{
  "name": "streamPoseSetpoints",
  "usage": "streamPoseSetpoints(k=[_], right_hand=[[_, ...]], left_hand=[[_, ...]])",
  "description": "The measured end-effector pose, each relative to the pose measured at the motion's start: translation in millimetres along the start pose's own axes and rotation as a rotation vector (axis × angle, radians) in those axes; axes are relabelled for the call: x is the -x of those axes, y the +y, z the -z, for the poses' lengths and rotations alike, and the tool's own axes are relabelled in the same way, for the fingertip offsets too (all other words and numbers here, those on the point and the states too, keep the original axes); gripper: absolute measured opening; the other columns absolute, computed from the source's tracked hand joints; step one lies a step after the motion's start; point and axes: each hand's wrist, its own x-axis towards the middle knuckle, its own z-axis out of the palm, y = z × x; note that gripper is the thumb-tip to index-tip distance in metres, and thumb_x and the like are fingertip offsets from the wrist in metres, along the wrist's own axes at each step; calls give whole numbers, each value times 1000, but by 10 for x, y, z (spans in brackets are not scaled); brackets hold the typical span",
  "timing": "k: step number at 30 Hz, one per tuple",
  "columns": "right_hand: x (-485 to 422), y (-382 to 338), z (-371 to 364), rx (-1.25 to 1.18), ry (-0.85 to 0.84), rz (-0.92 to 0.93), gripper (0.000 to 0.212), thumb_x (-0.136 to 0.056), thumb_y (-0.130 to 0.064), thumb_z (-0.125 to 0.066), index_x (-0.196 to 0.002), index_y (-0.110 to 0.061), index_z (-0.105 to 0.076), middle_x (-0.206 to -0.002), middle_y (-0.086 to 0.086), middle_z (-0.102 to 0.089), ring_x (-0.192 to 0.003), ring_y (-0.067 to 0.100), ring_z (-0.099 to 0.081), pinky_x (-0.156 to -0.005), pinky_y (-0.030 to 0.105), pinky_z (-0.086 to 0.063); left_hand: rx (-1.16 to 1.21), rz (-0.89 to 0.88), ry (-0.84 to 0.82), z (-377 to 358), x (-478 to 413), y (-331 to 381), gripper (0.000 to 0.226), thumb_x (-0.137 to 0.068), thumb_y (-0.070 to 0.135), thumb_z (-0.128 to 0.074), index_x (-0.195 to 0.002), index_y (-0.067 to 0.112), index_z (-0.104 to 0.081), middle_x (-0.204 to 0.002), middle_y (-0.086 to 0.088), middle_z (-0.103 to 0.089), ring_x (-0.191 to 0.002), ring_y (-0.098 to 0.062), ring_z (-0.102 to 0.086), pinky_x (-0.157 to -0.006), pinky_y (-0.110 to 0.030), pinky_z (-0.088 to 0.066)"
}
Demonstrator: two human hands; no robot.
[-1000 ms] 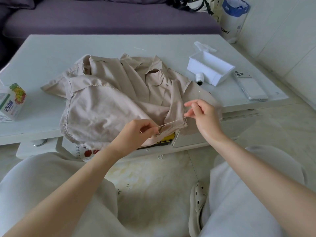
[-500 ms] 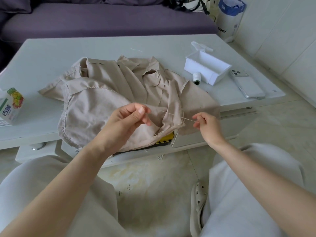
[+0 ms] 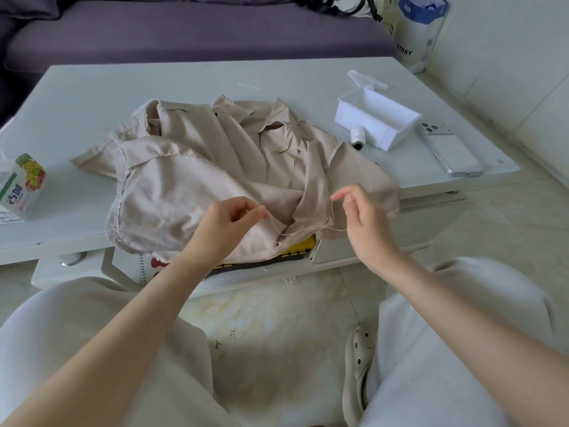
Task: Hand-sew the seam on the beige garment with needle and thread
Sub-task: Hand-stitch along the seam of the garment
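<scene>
The beige garment (image 3: pixel 197 180) lies crumpled on the white table (image 3: pixel 92 97), its near edge hanging over the front. My left hand (image 3: pixel 231 221) pinches the pale thread (image 3: pixel 281 232) at its fingertips, just above the cloth. From there the thread dips to the garment's hem and runs right to my right hand (image 3: pixel 361 214). That hand has curled fingers, and the thread stretches to its lower edge; the exact grip is hidden. I cannot make out the needle.
An open white plastic box (image 3: pixel 380 123) stands at the back right, with a thread spool (image 3: pixel 358 139) and a phone (image 3: pixel 451 151) beside it. At the table's left edge is a juice carton (image 3: pixel 21 186). A yellow item (image 3: pixel 300 249) sits under the tabletop. Behind the table is a purple sofa (image 3: pixel 184 29).
My left hand has shifted right and lowered, now pinching the thread. My right hand rose slightly, and the thread between the hands slackened into a dip at the hem.
</scene>
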Motion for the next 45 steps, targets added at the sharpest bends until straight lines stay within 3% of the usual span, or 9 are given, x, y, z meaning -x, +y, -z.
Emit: streamPoseSetpoints(k=[4, 10, 16, 22, 27, 31, 36, 40, 45], right_hand=[[74, -154, -86, 147, -213, 239, 6, -91, -10, -58, -95, -7, -61, -66, -23, -38, -71, -12, -46, -65, 5, -34], [105, -138, -315, 370, -444, 411, 30, -72, -19, -80, -97, -12, -66, -88, 1, -63, -85, 21, -58, -73, 24, -42], [79, -144, -427, 397, -417, 470, 18, -63, -3, -82, -74, -8, -67, -67, 4, -59, -66, 27, -60, -55, 25, -41], [137, -124, -358, 333, -390, 469, 8, -75, -10, -76, -77, -11, -68, -71, -2, -62, -71, 17, -57, -59, 18, -35], [119, -163, -300, 270, -341, 478, 10, -78, -12, -74, -74, -10, -65, -67, -20, -34, -68, 0, -32, -57, 20, -31], [74, -204, -243, 242, -325, 476, 13, -79, -13, -73, -71, -9, -63, -62, -27, -22, -69, -3, -26, -59, 16, -25], [-29, -194, -218, 220, -316, 384, 21, -84, -16, -66, -67, -18, -54, -58, -21, -27, -65, 3, -31, -51, 13, -22], [-67, -180, -185, 181, -322, 344, 30, -87, -25, -64, -66, -27, -42, -54, -16, -28, -60, 0, -40, -52, 14, -27], [-89, -106, -181, 144, -409, 318, 31, -87, -43, -56, -65, -21, -54, -54, -13, -28, -59, 0, -40, -53, 19, -32]], left_hand=[[-104, -6, 30, 14, -25, -53, 17, -92, 22, -60, -78, 16, -68, -55, -2, -37, -43, -7, -28, -45, -17, -26], [-85, -23, 56, 15, -31, -55, 16, -91, 19, -61, -80, 10, -68, -43, 11, -33, -41, -7, -27, -44, -16, -25], [-65, -81, 102, 50, -34, -40, 18, -92, 19, -61, -78, 9, -66, -42, 12, -34, -40, -7, -29, -43, -12, -25], [-200, -120, 151, 49, -37, -107, 18, -91, 17, -62, -77, 7, -65, -53, 3, -39, -46, -8, -34, -48, -13, -30], [-543, -217, 232, 5, -12, -205, 22, -89, 6, -58, -110, 11, -64, -108, -2, -52, -103, -23, -44, -86, -17, -29], [-454, -409, 388, -9, 52, -96, 15, -84, 2, -55, -99, 5, -57, -95, -1, -48, -85, -6, -44, -80, -16, -35], [-406, -460, 71, -125, 194, -95, 14, -87, 27, -51, -85, 13, -52, -85, 7, -46, -79, -9, -44, -72, -16, -36], [-513, -300, -52, -184, 177, -178, 19, -89, 33, -58, -96, 17, -50, -92, 9, -48, -85, -12, -45, -81, -28, -38], [-381, -99, -121, -207, 167, -197, 26, -90, 33, -62, -105, 18, -47, -90, 10, -59, -78, -3, -56, -71, -15, -41]])
